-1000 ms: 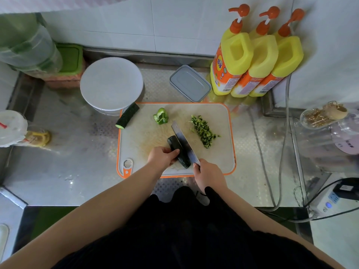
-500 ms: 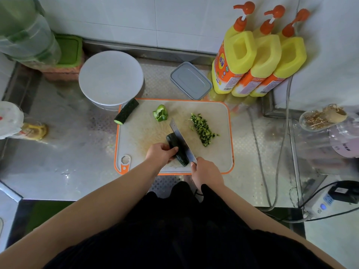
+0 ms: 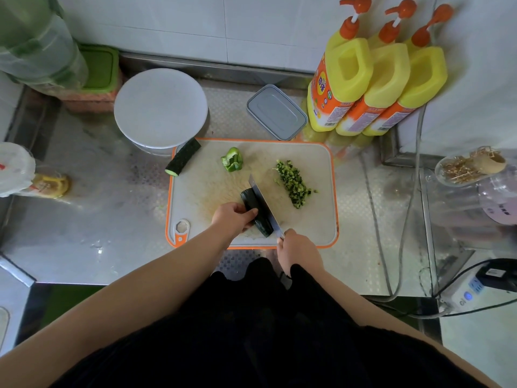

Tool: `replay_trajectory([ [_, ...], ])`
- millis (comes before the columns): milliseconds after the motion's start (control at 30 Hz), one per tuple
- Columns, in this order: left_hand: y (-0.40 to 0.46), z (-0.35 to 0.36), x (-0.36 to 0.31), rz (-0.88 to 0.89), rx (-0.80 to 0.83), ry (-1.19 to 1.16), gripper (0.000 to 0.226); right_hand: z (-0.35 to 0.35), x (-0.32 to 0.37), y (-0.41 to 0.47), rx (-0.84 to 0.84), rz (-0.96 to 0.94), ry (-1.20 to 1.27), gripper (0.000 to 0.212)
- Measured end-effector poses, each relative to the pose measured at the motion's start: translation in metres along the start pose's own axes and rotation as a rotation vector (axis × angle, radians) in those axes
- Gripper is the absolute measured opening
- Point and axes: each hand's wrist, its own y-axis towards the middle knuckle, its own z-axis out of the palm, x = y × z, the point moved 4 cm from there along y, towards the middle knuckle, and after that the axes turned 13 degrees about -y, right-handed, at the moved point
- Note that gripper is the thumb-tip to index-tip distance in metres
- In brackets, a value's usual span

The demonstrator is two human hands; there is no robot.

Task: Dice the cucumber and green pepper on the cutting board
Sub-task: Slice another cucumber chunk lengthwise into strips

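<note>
A white cutting board (image 3: pixel 316 219) with an orange rim lies on the steel counter. My left hand (image 3: pixel 230 217) grips a dark cucumber piece (image 3: pixel 256 212) near the board's front edge. My right hand (image 3: pixel 298 252) grips the handle of a cleaver (image 3: pixel 264 203), whose blade stands lengthwise along the cucumber's right side. A heap of diced cucumber (image 3: pixel 292 182) lies on the board's right half. A green pepper piece (image 3: pixel 232 160) sits near the back. Another cucumber piece (image 3: pixel 183 161) rests across the board's back left corner.
A round white lidded tub (image 3: pixel 161 107) stands behind the board on the left, a grey lidded box (image 3: pixel 275 112) behind its middle. Yellow pump bottles (image 3: pixel 369 88) line the back right. Cables (image 3: pixel 402 233) and a power strip (image 3: pixel 472 294) lie on the right.
The hands, cleaver and cucumber keep nearly the same pose on the board. The view has shifted slightly.
</note>
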Motion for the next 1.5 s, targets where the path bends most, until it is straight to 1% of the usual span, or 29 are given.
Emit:
replay_trajectory([
  [100, 0.001, 0.001, -0.001, -0.010, -0.001, 0.004, 0.021, -0.007, 0.009, 0.012, 0.018, -0.006, 0.016, 0.023],
  [233, 0.001, 0.001, -0.001, -0.001, -0.005, 0.017, 0.021, -0.011, 0.011, 0.019, 0.076, -0.012, 0.117, 0.015],
  [367, 0.002, 0.001, 0.000, -0.001, -0.009, 0.018, 0.019, 0.004, -0.001, 0.009, 0.087, 0.034, 0.071, 0.021],
  [700, 0.005, 0.000, 0.002, 0.023, 0.011, 0.036, 0.020, 0.008, 0.001, 0.007, 0.040, 0.055, 0.105, 0.016],
  [900, 0.009, -0.001, 0.005, 0.048, 0.035, 0.076, 0.019, 0.000, -0.006, 0.009, -0.028, 0.069, 0.168, 0.022],
  [1033, 0.009, -0.002, 0.004, 0.059, 0.049, 0.085, 0.022, -0.005, -0.010, 0.005, -0.087, 0.080, 0.166, 0.024],
  [1200, 0.007, 0.000, 0.004, 0.079, 0.065, 0.071, 0.020, -0.005, -0.005, -0.004, -0.050, -0.005, 0.144, 0.024],
  [1367, 0.009, 0.000, 0.005, 0.083, 0.059, 0.081, 0.020, -0.002, -0.001, -0.004, -0.005, 0.006, 0.131, 0.021],
  [1500, 0.009, 0.000, 0.006, 0.085, 0.059, 0.069, 0.018, -0.003, 0.000, -0.004, -0.004, 0.011, 0.125, 0.018],
])
